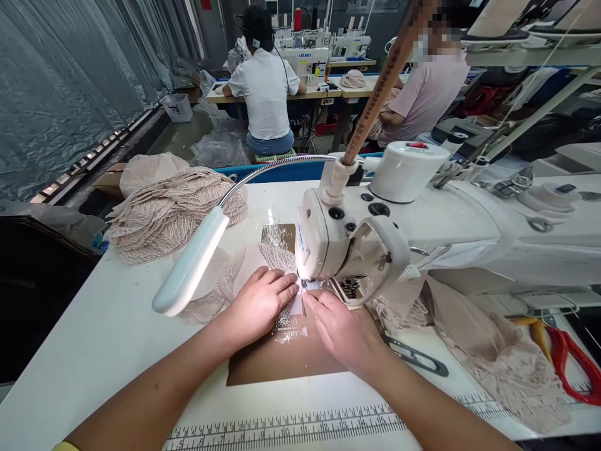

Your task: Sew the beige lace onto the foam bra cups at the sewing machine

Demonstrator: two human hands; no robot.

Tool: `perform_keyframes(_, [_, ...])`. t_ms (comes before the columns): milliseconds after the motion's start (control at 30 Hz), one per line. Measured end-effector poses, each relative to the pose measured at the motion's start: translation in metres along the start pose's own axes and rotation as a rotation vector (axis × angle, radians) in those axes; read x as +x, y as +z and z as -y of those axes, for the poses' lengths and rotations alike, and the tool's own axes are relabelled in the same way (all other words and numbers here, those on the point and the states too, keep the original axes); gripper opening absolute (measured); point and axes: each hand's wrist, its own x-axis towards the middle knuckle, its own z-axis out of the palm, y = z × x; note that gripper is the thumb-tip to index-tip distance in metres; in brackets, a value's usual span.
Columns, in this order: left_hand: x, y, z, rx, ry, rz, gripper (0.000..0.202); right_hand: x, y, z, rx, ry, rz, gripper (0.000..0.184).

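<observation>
Beige lace fabric (278,257) lies under the head of a white sewing machine (313,235), lit brightly at the needle area. My left hand (263,300) rests flat on the fabric just left of the presser foot, fingers stretched forward and close together. On the near right side of the needle, my right hand (345,329) has its fingers bent together at the edge of a small pale fabric piece (297,305); its thumb is largely hidden. The needle tip itself is lost in glare. Beneath both hands is a shiny brown plate (282,360) on the table.
A lamp (192,263) on a bent metal neck hangs over the left forearm. Stacked lace pieces (173,210) sit back left. At right lie red-handled scissors (570,363), a grey flat tool (417,357) and more fabric (498,344). A printed ruler (286,429) runs along the front. Two people work beyond.
</observation>
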Motion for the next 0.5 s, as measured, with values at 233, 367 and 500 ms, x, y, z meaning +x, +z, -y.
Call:
perform_keyframes(233, [-0.0015, 0.0057, 0.0054, -0.048, -0.062, -0.045, 0.039, -0.0022, 0.0057, -0.0022, 0.035, 0.016, -0.055, 0.04])
perform_keyframes(367, [-0.0031, 0.0058, 0.0044, -0.079, -0.083, -0.06, 0.038, -0.0039, 0.0055, -0.0045, 0.08, 0.002, -0.032, 0.04])
perform_keyframes(500, [-0.0043, 0.006, 0.0036, -0.104, -0.115, -0.102, 0.04, -0.0046, -0.003, -0.0073, 0.152, -0.009, 0.044, 0.039])
